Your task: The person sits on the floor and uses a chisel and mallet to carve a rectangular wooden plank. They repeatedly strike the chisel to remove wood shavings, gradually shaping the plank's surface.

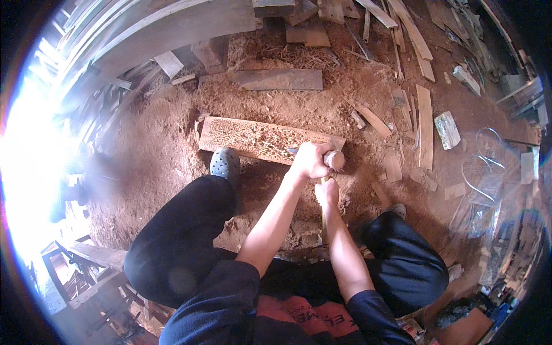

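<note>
My left hand is closed around the upper part of a wooden-handled cutting tool, beside its round wooden head, with a metal blade pointing left. Below it, my right hand grips the same tool's pale handle. Under the blade lies a plank across the ground, its top heavily chipped and littered with small shavings. Whether the blade touches the wood is hard to tell.
My left shoe is against the plank's near edge; my right shoe is farther right. Boards and scraps lie on the dirt floor, with a pale block at right and stacked timber at upper left.
</note>
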